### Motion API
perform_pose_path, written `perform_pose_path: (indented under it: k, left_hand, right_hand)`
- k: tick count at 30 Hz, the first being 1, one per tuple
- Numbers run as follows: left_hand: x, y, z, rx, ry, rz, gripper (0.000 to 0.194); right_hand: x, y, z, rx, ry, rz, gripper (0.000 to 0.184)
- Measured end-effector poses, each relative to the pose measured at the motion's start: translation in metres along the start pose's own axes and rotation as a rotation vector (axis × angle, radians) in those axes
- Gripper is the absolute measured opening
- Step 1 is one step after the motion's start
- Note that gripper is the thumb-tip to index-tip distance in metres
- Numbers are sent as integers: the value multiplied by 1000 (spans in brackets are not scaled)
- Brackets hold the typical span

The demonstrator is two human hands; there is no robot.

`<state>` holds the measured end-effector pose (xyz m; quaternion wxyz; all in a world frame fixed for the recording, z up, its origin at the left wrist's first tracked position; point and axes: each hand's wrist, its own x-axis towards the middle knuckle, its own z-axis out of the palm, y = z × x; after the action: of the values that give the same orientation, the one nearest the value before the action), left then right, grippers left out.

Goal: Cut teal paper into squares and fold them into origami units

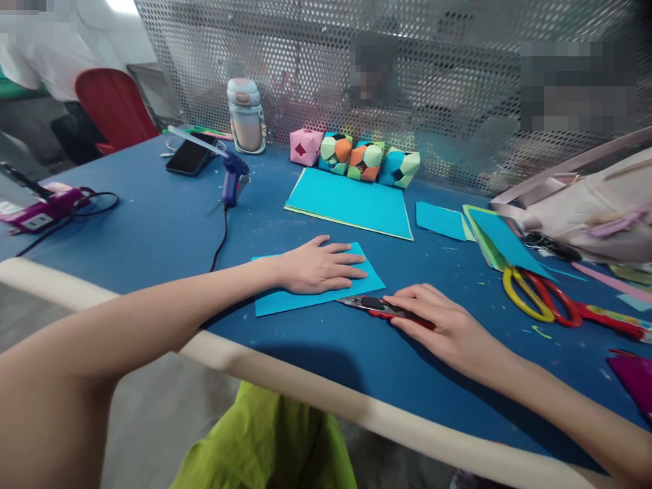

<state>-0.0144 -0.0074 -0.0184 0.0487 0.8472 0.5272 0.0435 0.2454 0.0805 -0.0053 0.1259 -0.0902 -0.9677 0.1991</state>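
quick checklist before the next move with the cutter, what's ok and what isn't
1. Left hand spread flat on the blue sheet: ok
2. Cutter held in right hand: ok
3. Left fingers well away from the blade: not ok, I'd say; the nearest ones lie close to it
4. Blade locked: cannot tell
5. Scissors clear of the sheet: ok, beyond the right hand
6. Cord of the glue gun free of the left forearm: cannot tell, it disappears behind it
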Motion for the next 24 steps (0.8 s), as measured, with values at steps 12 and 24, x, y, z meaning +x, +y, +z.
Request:
perform_pose_path:
  k: [12,24]
  left_hand:
    - [0,3,-2,-23,11,-5,45]
    - [1,0,3,-22,35,11,46]
  right_hand:
    - [3,-8,4,11,15,-6,26]
    - [6,-16,9,11,17,-17,27]
